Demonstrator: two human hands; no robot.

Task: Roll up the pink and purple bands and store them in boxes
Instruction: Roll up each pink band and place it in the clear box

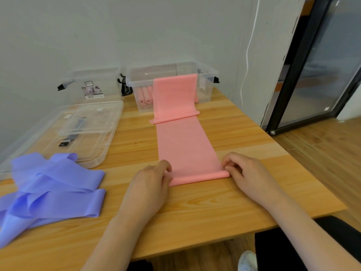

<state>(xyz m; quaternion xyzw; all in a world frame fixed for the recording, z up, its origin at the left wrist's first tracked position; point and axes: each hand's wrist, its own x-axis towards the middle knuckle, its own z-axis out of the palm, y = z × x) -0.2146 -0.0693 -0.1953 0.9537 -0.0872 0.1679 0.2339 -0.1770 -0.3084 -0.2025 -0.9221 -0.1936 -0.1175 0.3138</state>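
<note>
No legible text anywhere.

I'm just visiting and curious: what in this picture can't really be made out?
- Head view: the far end of the long pink band, draped into the clear plastic box.
- Crumpled purple bands: cut off by the left edge.
- Left hand fingertips: tucked under the roll.

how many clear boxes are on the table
2. One box stands at the back left by the wall; the other box is right of it, with the pink band draped over its rim.
</note>
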